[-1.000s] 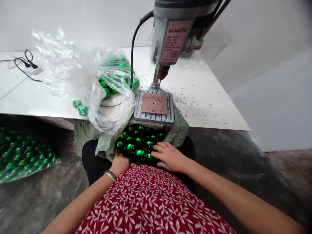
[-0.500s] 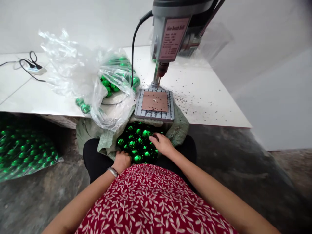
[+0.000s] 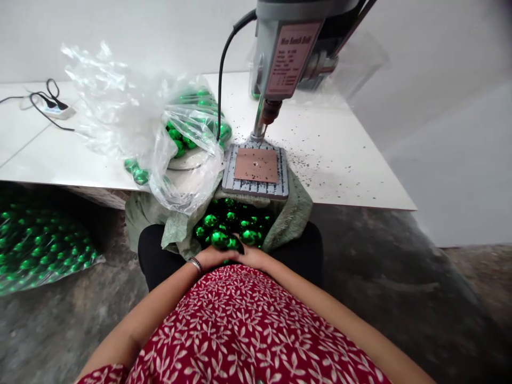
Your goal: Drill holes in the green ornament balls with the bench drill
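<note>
In the head view, shiny green balls (image 3: 231, 216) fill an open green-grey woven sack (image 3: 294, 218) between my knees. My left hand (image 3: 214, 257) is cupped palm-up at the sack's near side, with a few balls resting in it. Against it, my right hand (image 3: 253, 257) curls round the same small group of green balls, its thumb on top and its other fingers mostly hidden. Just beyond the sack, a bench drill (image 3: 288, 58) stands over its slotted base (image 3: 255, 186). On that base lies a brown square plate (image 3: 262, 169) with a small hole.
A clear plastic bag (image 3: 120, 106) with green balls lies on the white table (image 3: 348, 160), left of the drill. Dark chips are scattered around the base. Further left is a power strip (image 3: 60, 111). A large bag of green balls (image 3: 44, 250) stands on the floor.
My right hand has moved down and left out of the pile to meet my left hand. My left hand has turned from the sack's edge to cup balls.
</note>
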Tool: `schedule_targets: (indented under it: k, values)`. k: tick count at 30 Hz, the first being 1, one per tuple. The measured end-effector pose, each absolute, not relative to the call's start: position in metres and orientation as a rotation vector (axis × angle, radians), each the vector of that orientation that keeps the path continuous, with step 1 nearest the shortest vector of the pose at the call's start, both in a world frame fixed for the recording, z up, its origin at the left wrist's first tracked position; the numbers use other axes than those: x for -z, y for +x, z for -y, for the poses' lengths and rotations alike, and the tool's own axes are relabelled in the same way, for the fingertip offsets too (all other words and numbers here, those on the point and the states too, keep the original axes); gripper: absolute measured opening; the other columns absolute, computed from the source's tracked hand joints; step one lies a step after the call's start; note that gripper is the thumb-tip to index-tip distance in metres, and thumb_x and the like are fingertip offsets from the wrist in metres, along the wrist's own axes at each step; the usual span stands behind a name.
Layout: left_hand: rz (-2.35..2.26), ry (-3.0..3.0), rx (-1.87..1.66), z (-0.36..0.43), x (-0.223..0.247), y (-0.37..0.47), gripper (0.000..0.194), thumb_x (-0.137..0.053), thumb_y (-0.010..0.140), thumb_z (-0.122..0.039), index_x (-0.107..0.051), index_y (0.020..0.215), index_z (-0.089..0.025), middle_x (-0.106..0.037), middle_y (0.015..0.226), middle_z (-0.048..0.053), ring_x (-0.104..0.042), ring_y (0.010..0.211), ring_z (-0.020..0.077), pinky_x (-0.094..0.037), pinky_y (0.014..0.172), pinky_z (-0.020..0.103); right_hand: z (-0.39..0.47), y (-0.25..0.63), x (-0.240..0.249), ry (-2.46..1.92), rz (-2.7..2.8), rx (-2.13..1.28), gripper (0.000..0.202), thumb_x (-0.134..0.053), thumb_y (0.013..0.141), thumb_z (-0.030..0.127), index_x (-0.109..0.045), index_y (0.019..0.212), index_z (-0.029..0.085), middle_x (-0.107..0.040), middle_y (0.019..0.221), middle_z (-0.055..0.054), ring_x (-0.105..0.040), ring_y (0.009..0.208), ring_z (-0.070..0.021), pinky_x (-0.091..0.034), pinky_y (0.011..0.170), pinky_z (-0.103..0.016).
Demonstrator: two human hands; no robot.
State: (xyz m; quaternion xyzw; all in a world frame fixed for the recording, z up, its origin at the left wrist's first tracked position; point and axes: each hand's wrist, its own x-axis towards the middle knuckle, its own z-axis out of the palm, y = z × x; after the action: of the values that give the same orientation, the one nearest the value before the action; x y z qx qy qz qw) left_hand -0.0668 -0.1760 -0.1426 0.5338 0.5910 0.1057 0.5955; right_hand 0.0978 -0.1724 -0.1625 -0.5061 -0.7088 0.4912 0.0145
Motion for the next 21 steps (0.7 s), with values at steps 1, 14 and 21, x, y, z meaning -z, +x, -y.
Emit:
schedule_targets:
  k: [1,14,21]
  values:
    - [-1.401,0.971,-0.351,0.17,0.136,-0.063,0.046,-0.067,0.085,-0.051,-0.066,0.118,-0.02,-0.074,0.11,0.011,-0.069,0.097,0.0227,-0.057,0.091,0.04,0.165,0.094,0.163,-1.62,2.116,-1.54,0.046,-0.054,0.093,0.046,-0.055,0.126,0.014,-0.058,0.124,-0.01,-0.058,0.113,-0.0149,-0.054,0.099,-0.038]
    - [-1.356,2.069,0.084,0.188,0.115,-0.106,0.037,-0.064,0.084,-0.025,-0.069,0.12,-0.023,-0.065,0.127,0.01,-0.058,0.121,0.0255,-0.047,0.106,0.038,0.153,0.137,0.151,-1.712,2.609,-1.357,0.044,-0.054,0.093,0.046,-0.057,0.124,0.014,-0.058,0.124,-0.01,-0.058,0.114,-0.0148,-0.053,0.101,-0.038]
    - [-1.236,2.128,0.676,0.191,0.133,-0.085,0.026,-0.057,0.086,-0.017,-0.079,0.101,-0.015,-0.074,0.103,0.018,-0.068,0.103,0.0333,-0.05,0.093,0.046,0.171,0.15,0.154,-1.803,3.02,-0.885,0.043,-0.052,0.094,0.045,-0.057,0.124,0.015,-0.057,0.127,-0.01,-0.057,0.115,-0.0142,-0.053,0.102,-0.037]
